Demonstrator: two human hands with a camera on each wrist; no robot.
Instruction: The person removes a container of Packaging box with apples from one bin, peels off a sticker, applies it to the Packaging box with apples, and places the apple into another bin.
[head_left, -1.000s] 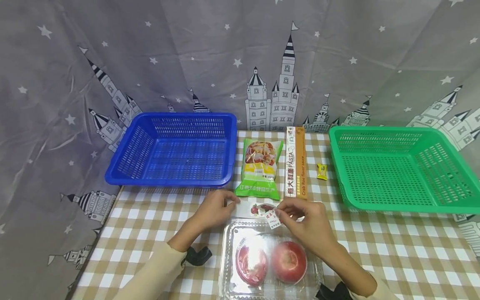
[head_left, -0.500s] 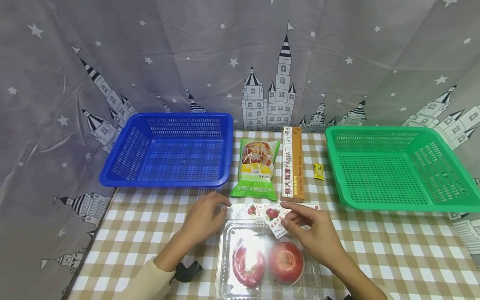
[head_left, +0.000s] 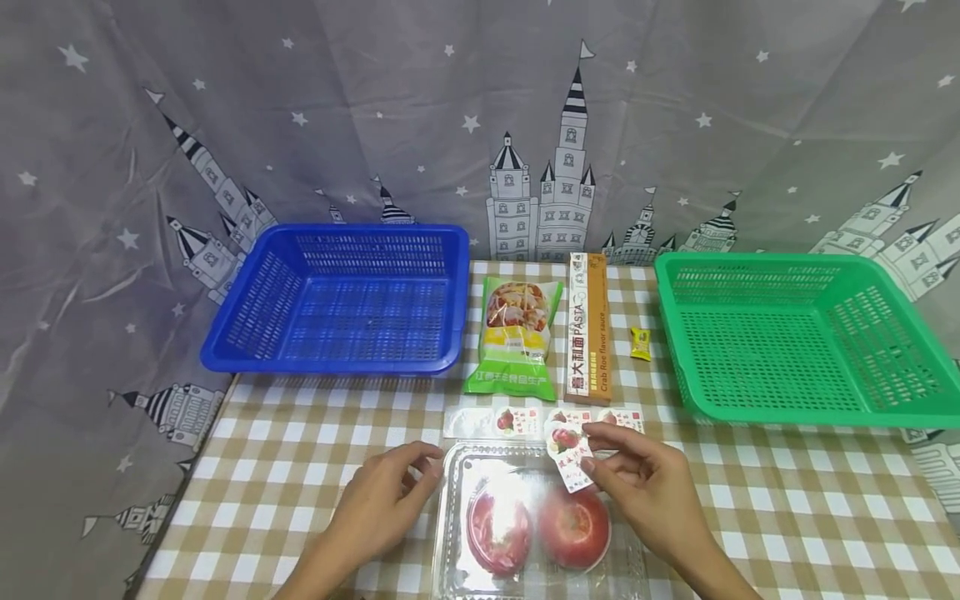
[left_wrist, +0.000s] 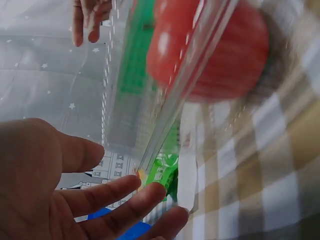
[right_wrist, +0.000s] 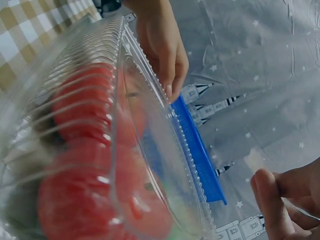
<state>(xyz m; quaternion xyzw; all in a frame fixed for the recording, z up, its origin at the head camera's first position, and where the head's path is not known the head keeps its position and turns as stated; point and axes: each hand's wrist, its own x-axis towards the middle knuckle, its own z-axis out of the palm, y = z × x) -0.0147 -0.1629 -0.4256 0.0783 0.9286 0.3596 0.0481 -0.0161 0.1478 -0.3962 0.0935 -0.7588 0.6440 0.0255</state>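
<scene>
A small white sticker with a red apple print (head_left: 567, 454) is pinched between the thumb and forefinger of my right hand (head_left: 652, 487), over the far edge of a clear clamshell box (head_left: 444, 533). Inside the closed box are two red apples (head_left: 574, 527). My left hand (head_left: 386, 500) is beside the box's left rim, fingers loosely bent and holding nothing; the left wrist view shows its fingers spread near the clear plastic (left_wrist: 165, 115). Just behind the box lies a backing strip (head_left: 517, 422) with several similar stickers, its left end bare.
Behind the strip lie a green and white food bag (head_left: 517, 333), a long pasta box (head_left: 587, 333) and a small yellow packet (head_left: 640, 342). A blue basket (head_left: 337, 367) stands at left, a green basket (head_left: 802, 415) at right. A checkered cloth (head_left: 300, 450) covers the table.
My right hand has moved toward me with the sticker, off the strip and over the box. My left hand has drawn back from the strip's left end to the box's left side.
</scene>
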